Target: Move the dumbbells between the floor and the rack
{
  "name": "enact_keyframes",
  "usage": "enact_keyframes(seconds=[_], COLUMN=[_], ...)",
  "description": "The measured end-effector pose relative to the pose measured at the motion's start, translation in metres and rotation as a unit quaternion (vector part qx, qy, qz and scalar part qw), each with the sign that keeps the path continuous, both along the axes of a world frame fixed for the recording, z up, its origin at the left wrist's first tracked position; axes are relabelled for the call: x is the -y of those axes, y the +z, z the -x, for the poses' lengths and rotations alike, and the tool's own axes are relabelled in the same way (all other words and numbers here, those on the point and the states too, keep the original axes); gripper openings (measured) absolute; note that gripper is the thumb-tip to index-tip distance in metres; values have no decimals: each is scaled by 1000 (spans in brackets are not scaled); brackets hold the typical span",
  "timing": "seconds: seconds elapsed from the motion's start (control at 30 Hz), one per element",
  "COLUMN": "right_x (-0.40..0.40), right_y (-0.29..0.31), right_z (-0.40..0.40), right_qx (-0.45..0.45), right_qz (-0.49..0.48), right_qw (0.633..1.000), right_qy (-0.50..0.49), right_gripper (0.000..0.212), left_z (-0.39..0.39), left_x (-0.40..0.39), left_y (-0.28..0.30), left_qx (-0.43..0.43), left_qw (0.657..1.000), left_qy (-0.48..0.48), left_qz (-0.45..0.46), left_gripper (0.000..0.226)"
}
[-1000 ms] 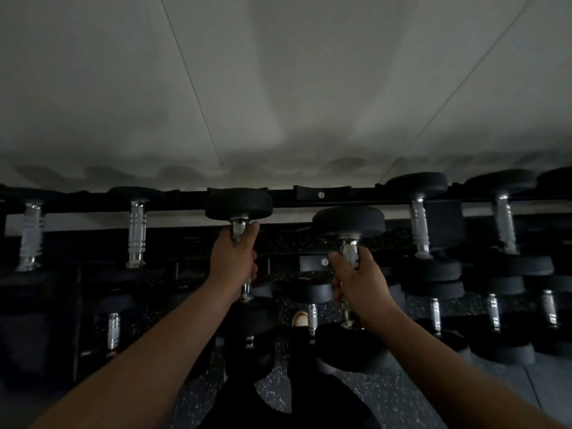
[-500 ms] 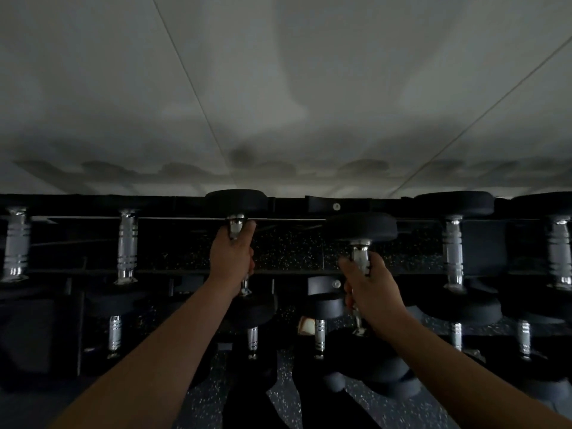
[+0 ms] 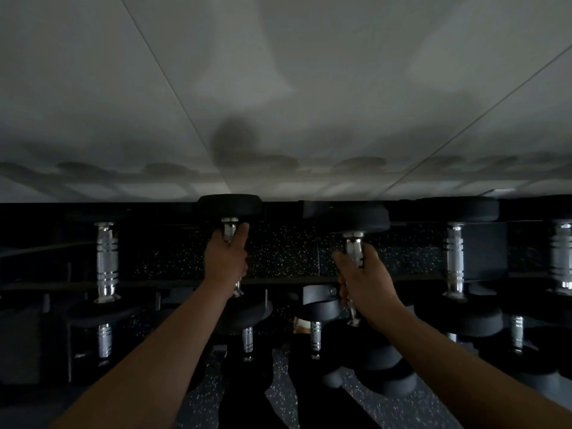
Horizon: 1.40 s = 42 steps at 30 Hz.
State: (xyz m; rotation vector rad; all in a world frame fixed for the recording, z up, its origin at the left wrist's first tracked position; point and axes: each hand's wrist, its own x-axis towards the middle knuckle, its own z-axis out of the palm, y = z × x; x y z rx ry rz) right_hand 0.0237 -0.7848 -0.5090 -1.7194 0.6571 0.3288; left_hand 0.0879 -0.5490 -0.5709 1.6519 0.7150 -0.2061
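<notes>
Glossy ringed chrome dumbbell handles [image 3: 106, 261], matt black rubbery dumbbell heads [image 3: 229, 204], dark matt metal rack [image 3: 315, 209], speckled black rubber floor [image 3: 284, 253] behind rack, smooth pale matt wall [image 3: 278, 88] above rack

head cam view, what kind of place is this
Most likely a gym's free-weight area. A multi-tier rack holds rows of black dumbbells with chrome handles, the floor is speckled rubber, and each hand grips a dumbbell.

Dim, underexposed view; my rack [image 3: 365, 278] is nearly black. Soft shadows on the pale wall [image 3: 278, 88]. Chrome handles glint, edges bend.
</notes>
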Motion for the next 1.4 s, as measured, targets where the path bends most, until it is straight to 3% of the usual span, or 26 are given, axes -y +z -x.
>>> enact_keyframes(seconds=[0.53,1.2,1.4], right_x=[-3,-7,-6], right_y=[-31,-52,-49], right_z=[-37,-34,-33], right_qx=[-2,5,-17], right_qz=[2,23,81], right_qw=[1000,1000,996], right_qy=[9,2,41], right_gripper=[20,21,24], left_z=[1,2,3], left_x=[-12,-12,-13], left_y=[-24,-19,-14], left_qx=[9,11,6], left_qw=[993,993,992], left_qy=[7,-6,-25], left_qz=[-121,-116,-125], left_gripper=[30,32,41])
